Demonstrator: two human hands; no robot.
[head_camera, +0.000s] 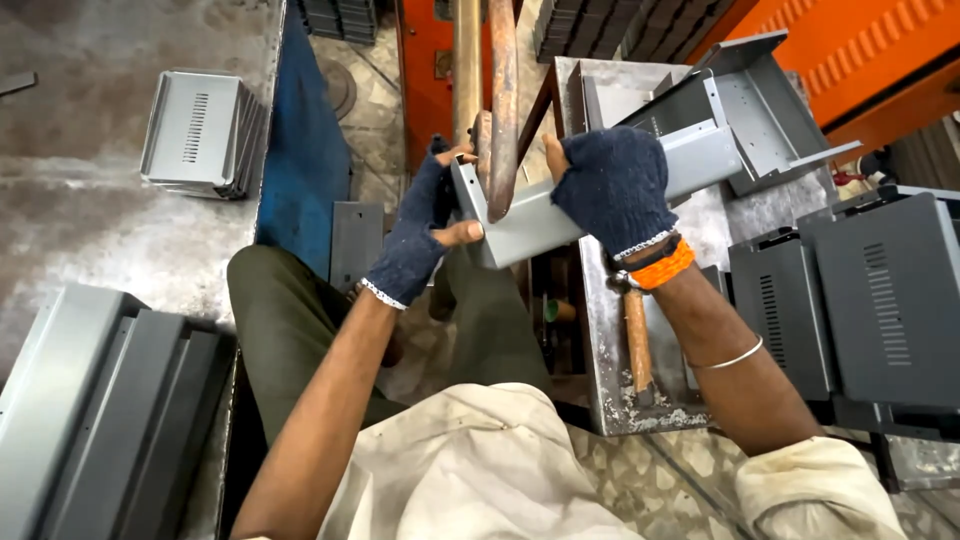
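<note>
Both my gloved hands, left hand (420, 235) and right hand (612, 185), clamp a grey sheet-metal panel (590, 195) against a rusty upright bar (502, 100) above the table (610, 340). I judge bare fingertips risk cuts if the panel's edge slips.

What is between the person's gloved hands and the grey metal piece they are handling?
Nothing but the gloves. The left hand and right hand both grip the grey metal panel directly. A rusty upright bar crosses in front of the panel, between the hands.
</note>
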